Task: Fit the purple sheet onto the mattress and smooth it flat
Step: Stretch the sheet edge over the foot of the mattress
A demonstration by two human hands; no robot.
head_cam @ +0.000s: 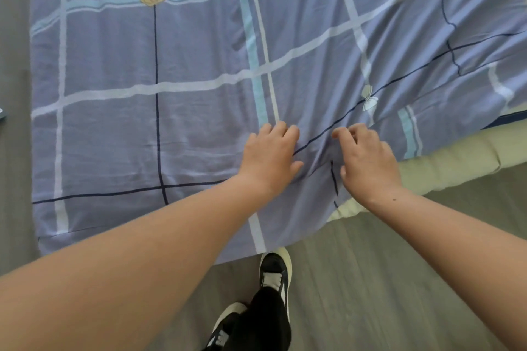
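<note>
The purple sheet (171,94) with pale checks lies spread over the mattress (445,162), whose pale green edge is uncovered at the right, and the sheet's near edge hangs down toward the grey floor (385,279). The left hand (269,158) rests palm-down on the sheet with fingers released. The right hand (368,159) sits just beside it, fingers curled on a fold; whether they pinch it I cannot tell.

Purple sheet (199,51), white-and-blue checks
</note>
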